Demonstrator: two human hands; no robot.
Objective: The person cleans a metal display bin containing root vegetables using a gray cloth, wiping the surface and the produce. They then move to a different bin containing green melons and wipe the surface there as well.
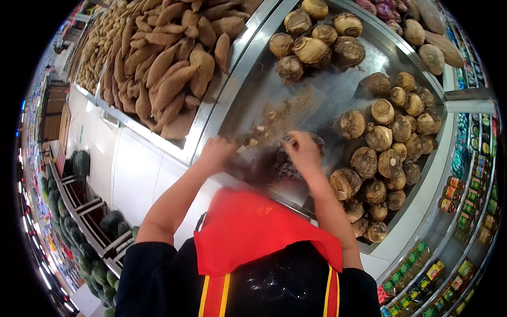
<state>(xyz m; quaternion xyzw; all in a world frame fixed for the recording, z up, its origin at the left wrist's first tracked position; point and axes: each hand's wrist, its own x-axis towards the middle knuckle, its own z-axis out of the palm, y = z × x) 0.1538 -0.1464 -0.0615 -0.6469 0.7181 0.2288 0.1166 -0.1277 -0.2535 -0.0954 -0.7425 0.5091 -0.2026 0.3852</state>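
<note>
My right hand [302, 149] is at the near part of a metal display tray [253, 107], fingers curled over a dark, blurred cloth-like thing [287, 168]; whether it grips it cannot be told. On the tray's near left, my left hand [218, 153] lies by the rim, its fingers partly hidden and blurred. Between the hands are pale root scraps [249, 142] and brown dirt [277, 115]. Round, rough-skinned root vegetables form one group [313, 49] at the tray's far end and a larger pile [382, 138] to the right of my right hand.
Sweet potatoes [170, 75] fill the neighbouring tray on the left, with smaller tubers [99, 51] beyond. Red onions [384, 10] and squashes [433, 55] lie at the far right. Shelves with jars [451, 193] stand along the right. Watermelons [81, 163] and crates [89, 210] are at the lower left.
</note>
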